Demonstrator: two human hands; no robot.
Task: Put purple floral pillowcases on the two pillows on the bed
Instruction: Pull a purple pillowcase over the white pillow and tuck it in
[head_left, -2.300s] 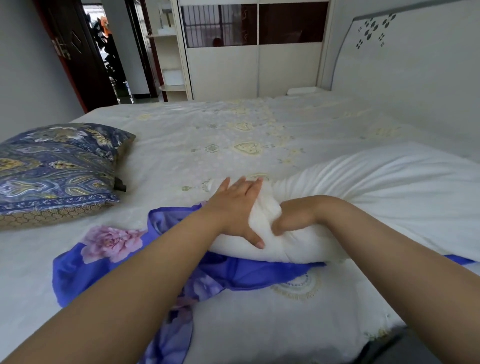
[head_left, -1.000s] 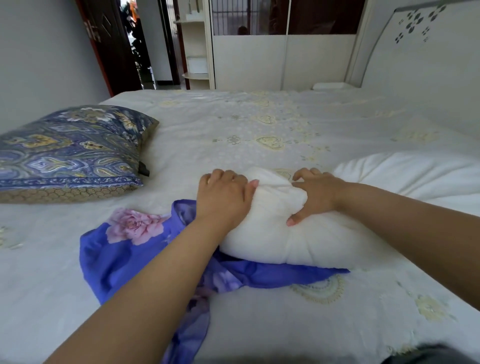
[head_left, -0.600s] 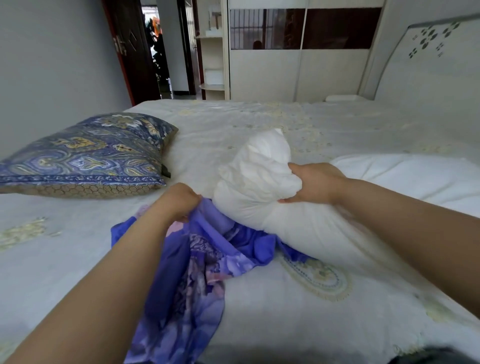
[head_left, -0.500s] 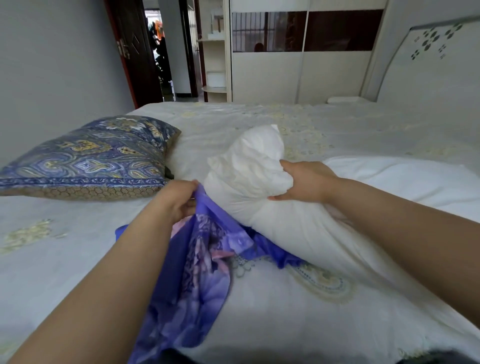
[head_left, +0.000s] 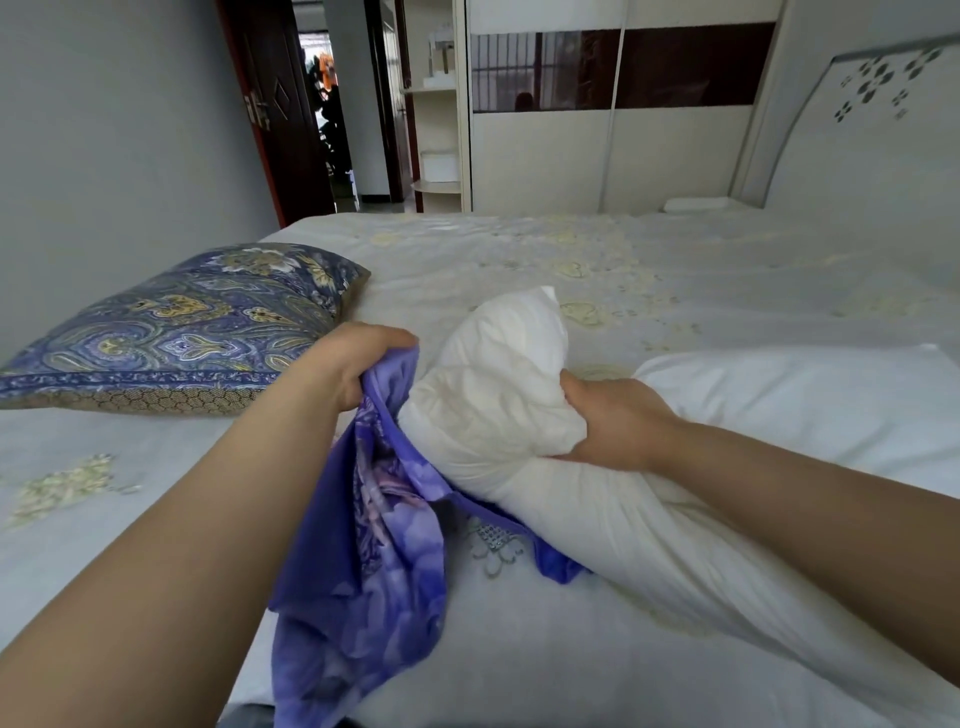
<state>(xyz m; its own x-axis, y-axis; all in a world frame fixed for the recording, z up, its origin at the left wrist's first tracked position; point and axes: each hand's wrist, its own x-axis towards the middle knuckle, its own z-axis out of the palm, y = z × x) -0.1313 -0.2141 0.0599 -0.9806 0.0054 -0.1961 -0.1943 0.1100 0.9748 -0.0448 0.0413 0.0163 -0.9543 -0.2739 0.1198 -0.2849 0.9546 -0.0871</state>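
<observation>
I am gripping the purple floral pillowcase (head_left: 374, 519) w/ my left hand (head_left: 358, 364), fingers curled round its upper edge, and it is now lifted off the bed (head_left: 649, 260), hanging down from my fist. A moment ago it was lying flat under the white pillow (head_left: 498, 395). My right hand (head_left: 613, 421) is squeezing the end of that pillow, bunched narrow and raised up, whereas approx. two sec ago both hands were only pressing on it, the left one w/ flat fingers. This means, I think, the stuffing step is starting: the narrow end is being made ready to go into the case. I cannot tell if the opening of the case is really the part I am holding, the folds are hiding it. The pillow is touching the case at its left side and lying over a part of it. The patterned blue pillow (head_left: 182, 327) is resting well apart at left, w/ no purple floral case on it.
</observation>
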